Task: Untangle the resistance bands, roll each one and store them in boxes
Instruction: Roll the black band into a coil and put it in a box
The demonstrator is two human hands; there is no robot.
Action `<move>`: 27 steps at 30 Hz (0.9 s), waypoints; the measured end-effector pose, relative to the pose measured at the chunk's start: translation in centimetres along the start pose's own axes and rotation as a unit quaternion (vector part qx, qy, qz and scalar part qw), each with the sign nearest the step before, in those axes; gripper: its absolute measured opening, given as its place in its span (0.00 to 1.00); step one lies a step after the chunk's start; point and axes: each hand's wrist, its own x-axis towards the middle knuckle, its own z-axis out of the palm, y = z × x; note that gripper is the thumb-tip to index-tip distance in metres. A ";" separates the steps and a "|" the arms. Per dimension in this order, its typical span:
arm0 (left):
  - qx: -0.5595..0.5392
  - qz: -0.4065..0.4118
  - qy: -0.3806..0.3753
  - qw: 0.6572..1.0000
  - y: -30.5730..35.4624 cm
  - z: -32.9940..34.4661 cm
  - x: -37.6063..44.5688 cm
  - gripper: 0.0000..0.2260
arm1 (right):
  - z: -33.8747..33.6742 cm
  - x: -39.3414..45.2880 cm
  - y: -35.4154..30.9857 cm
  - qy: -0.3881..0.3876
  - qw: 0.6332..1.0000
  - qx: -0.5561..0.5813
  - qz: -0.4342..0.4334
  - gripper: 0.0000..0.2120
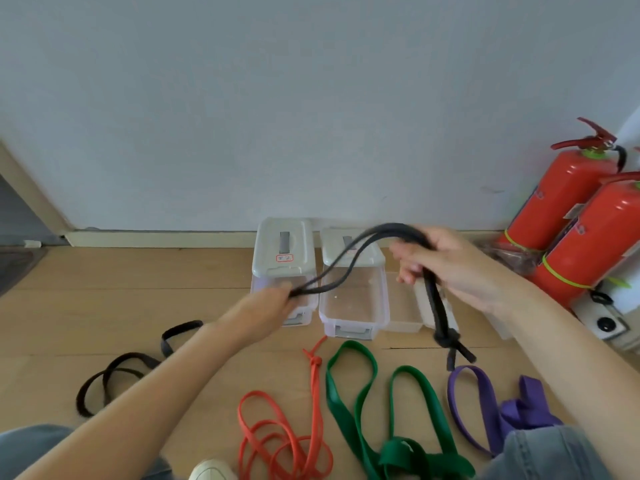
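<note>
I see three boxes [353,303] side by side at the far wall [311,98], bands [363,410] spread on the floor [121,306] nearer me, extinguishers [581,230] far right.

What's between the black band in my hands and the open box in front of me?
No object blocks the path: the black band, held by the left hand and right hand, hangs above the open box, whose lid sits pushed back. But a knot remains in the band, so it isn't ready to roll.
</note>
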 end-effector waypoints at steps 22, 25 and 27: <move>0.039 -0.089 0.089 0.991 -3.3 -3.4 -0.2 0.09 | 5.2 1.4 0.0 -0.012 1.000 0.015 -0.022 0.10; -0.030 -0.005 0.438 0.899 -3.5 -8.7 -0.5 0.08 | 6.5 1.4 0.7 -0.114 0.989 -0.086 0.037 0.09; -0.019 0.039 0.440 0.897 -2.2 -8.8 -1.1 0.09 | 7.2 1.4 1.4 -0.173 0.973 -0.130 0.077 0.10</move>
